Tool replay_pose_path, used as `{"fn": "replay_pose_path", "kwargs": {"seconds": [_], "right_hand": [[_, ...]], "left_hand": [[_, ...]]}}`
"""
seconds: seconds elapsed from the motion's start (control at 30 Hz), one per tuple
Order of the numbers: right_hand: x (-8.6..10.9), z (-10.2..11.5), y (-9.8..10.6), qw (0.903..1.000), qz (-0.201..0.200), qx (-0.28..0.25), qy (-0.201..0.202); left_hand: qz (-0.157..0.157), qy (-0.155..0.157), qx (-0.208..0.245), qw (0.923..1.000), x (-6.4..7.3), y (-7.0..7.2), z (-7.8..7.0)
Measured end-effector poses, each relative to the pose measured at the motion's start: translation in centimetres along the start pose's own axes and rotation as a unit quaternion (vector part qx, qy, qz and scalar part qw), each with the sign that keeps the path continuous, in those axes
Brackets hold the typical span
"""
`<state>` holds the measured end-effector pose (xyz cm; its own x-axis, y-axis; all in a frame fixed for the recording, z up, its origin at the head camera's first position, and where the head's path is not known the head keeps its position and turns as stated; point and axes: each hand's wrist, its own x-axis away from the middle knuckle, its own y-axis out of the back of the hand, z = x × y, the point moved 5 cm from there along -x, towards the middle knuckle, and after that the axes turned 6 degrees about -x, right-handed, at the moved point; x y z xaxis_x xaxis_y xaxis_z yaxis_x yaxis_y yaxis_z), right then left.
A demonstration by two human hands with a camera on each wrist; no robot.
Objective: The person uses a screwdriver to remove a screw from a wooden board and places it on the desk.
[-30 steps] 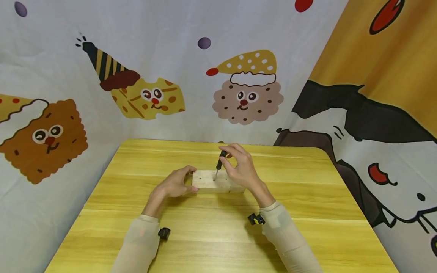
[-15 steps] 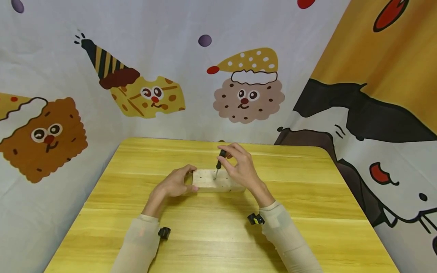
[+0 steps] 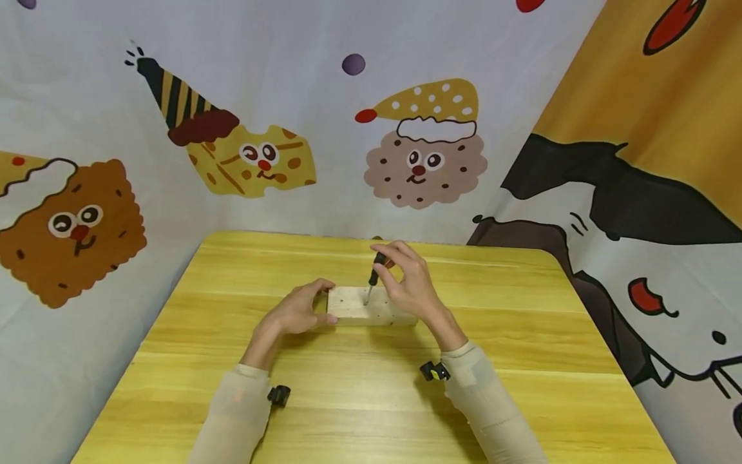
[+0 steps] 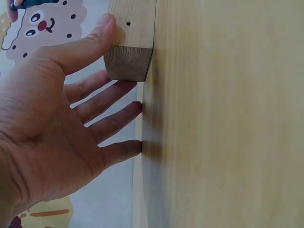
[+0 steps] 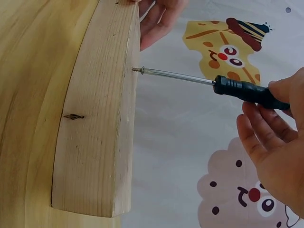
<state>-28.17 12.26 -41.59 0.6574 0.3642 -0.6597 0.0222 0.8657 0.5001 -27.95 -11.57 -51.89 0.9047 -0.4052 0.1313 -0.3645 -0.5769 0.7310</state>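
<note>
A pale wooden block (image 3: 350, 310) with small holes in its top lies on the table. My left hand (image 3: 294, 311) holds its left end between thumb and fingers; in the left wrist view the thumb (image 4: 102, 35) lies on one side of the end, with the lower fingers spread towards the table. My right hand (image 3: 413, 283) grips the black handle of a screwdriver (image 5: 240, 90) at its upper end. The shaft slants down to a screw (image 5: 137, 70), which stands partly out of the block's top. The screwdriver's tip meets the screw head.
The yellow wood-grain table (image 3: 348, 399) spreads around the block. Behind it hangs a white cloth (image 3: 278, 64) printed with cartoon figures. A small black device (image 3: 279, 396) sits at the left wrist, another (image 3: 435, 372) at the right.
The head view has shifted slightly, so the printed cloth sits a little differently. Both hands keep their hold, and the block and screwdriver stay almost in place.
</note>
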Motion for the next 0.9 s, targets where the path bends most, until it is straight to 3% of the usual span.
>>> {"fn": "replay_pose_path", "kwargs": {"seconds": [0.4,0.67,0.9], "right_hand": [[-0.28,0.11,0.21,0.9983,-0.045,0.012,0.036],[-0.34,0.13,0.21,0.9994,-0.021,0.005,0.029],[-0.33,0.26,0.07,0.9988,-0.024,0.015,0.04]], "left_hand": [[0.006,0.002,-0.014,0.9999,-0.2,0.19,-0.27],[0.007,0.003,-0.015,0.9999,-0.18,0.21,-0.16],[0.005,0.0,-0.019,0.9998,-0.22,0.23,-0.2]]}}
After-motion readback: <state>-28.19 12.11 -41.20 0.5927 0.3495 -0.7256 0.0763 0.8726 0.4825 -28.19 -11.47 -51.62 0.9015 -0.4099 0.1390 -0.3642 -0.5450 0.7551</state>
